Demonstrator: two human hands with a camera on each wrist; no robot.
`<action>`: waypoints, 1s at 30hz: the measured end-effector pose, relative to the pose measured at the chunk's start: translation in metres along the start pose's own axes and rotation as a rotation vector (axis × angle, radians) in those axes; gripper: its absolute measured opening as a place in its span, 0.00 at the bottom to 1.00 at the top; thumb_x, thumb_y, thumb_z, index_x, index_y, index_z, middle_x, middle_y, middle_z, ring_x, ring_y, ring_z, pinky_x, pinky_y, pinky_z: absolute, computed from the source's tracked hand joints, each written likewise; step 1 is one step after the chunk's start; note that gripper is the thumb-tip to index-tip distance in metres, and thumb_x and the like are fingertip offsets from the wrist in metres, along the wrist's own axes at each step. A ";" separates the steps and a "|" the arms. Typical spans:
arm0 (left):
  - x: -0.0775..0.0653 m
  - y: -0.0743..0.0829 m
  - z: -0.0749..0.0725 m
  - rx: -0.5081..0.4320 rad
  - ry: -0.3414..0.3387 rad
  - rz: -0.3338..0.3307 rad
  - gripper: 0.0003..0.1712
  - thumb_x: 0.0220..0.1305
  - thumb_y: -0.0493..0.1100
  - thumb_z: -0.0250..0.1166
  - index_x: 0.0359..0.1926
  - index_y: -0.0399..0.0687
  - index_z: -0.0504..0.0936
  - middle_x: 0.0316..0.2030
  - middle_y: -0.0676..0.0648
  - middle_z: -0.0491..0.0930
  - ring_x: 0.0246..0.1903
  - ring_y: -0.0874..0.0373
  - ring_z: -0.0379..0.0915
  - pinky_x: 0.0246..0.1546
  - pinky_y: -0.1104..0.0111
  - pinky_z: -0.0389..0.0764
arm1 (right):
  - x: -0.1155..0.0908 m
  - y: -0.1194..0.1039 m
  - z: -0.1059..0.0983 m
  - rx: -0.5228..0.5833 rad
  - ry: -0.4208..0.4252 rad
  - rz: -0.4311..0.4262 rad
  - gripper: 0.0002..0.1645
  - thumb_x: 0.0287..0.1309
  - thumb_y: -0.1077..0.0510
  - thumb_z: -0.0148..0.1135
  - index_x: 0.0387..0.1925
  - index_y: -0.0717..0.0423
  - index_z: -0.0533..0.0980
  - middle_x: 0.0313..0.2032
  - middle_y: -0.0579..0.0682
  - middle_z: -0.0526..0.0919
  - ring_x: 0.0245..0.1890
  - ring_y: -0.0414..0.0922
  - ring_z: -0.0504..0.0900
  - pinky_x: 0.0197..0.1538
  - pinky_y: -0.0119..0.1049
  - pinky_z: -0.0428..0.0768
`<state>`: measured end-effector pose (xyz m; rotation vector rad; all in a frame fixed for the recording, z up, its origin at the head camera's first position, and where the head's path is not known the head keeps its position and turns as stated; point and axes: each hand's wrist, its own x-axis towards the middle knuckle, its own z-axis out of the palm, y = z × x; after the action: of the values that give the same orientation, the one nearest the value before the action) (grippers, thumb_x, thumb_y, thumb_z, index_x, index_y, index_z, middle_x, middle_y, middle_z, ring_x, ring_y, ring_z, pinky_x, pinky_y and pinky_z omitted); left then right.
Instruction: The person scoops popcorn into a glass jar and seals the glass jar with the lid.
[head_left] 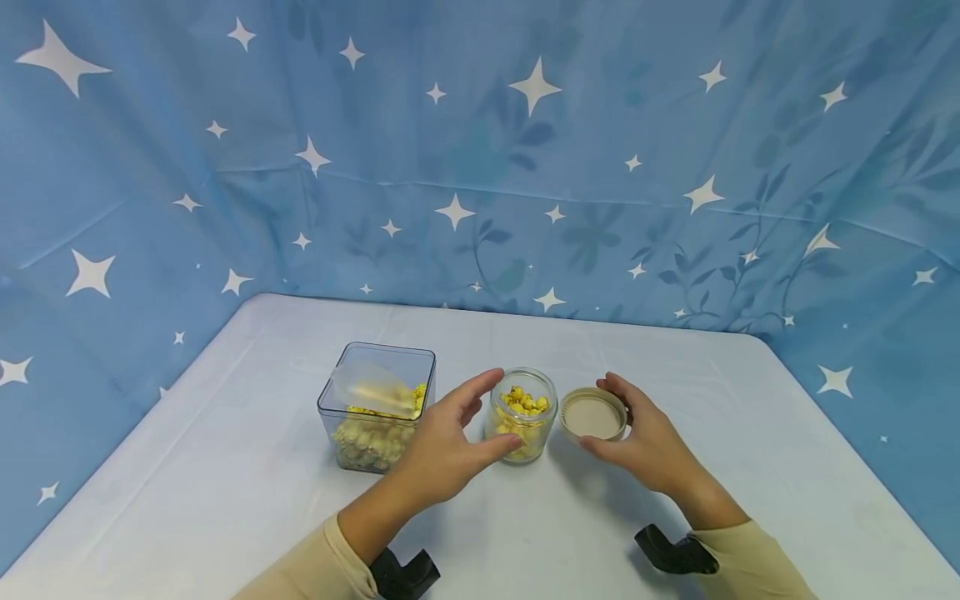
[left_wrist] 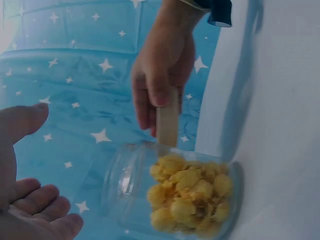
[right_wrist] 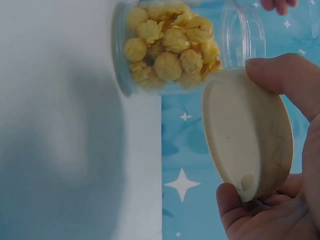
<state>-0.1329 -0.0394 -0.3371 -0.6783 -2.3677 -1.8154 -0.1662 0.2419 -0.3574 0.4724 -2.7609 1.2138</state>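
Note:
A clear glass jar (head_left: 522,417) partly filled with yellow popcorn (left_wrist: 190,195) stands upright and uncovered on the table. My left hand (head_left: 450,446) is held at its left side, thumb and fingers spread apart; in the left wrist view a gap shows between this hand (left_wrist: 35,195) and the glass. To the jar's right, my right hand (head_left: 651,442) grips a round beige jar lid (head_left: 592,415) by its edge, between thumb and fingers. Tilted, the lid (right_wrist: 235,135) shows its pale hollow inner side, and it overlaps the jar's mouth in the right wrist view.
At the left stands a square clear plastic box (head_left: 375,354), uncovered, with more popcorn (head_left: 367,442) inside; my left hand partly covers its right side. White cloth covers the table (head_left: 247,400). Behind it hangs a blue curtain (head_left: 480,167) with white stars.

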 end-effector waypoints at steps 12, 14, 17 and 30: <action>0.017 -0.024 0.016 0.052 0.068 -0.110 0.47 0.60 0.47 0.75 0.75 0.42 0.62 0.72 0.44 0.63 0.69 0.44 0.61 0.65 0.52 0.66 | 0.006 -0.006 -0.001 0.003 0.033 -0.047 0.57 0.52 0.54 0.77 0.73 0.71 0.54 0.67 0.64 0.68 0.64 0.59 0.70 0.64 0.59 0.66; 0.019 -0.030 0.017 0.037 0.062 -0.131 0.48 0.60 0.48 0.75 0.75 0.42 0.62 0.72 0.44 0.63 0.70 0.45 0.59 0.66 0.52 0.64 | 0.007 -0.007 -0.002 0.021 0.042 -0.055 0.56 0.52 0.55 0.77 0.73 0.71 0.55 0.67 0.64 0.69 0.64 0.58 0.69 0.65 0.60 0.65; 0.021 -0.034 0.019 0.016 0.043 -0.155 0.49 0.59 0.48 0.75 0.75 0.42 0.60 0.73 0.44 0.62 0.71 0.46 0.57 0.67 0.52 0.63 | 0.009 -0.008 -0.001 0.054 0.050 -0.072 0.56 0.52 0.57 0.78 0.73 0.71 0.55 0.67 0.63 0.68 0.65 0.57 0.69 0.65 0.58 0.64; 0.030 -0.052 0.026 0.025 0.001 -0.232 0.54 0.55 0.51 0.78 0.76 0.45 0.59 0.72 0.43 0.62 0.67 0.41 0.62 0.64 0.49 0.66 | 0.022 -0.019 0.013 0.133 0.080 -0.150 0.56 0.54 0.61 0.76 0.75 0.68 0.52 0.71 0.60 0.62 0.69 0.58 0.65 0.64 0.55 0.67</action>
<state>-0.1751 -0.0172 -0.3818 -0.4150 -2.5568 -1.8639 -0.1809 0.2151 -0.3486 0.6160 -2.5380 1.3533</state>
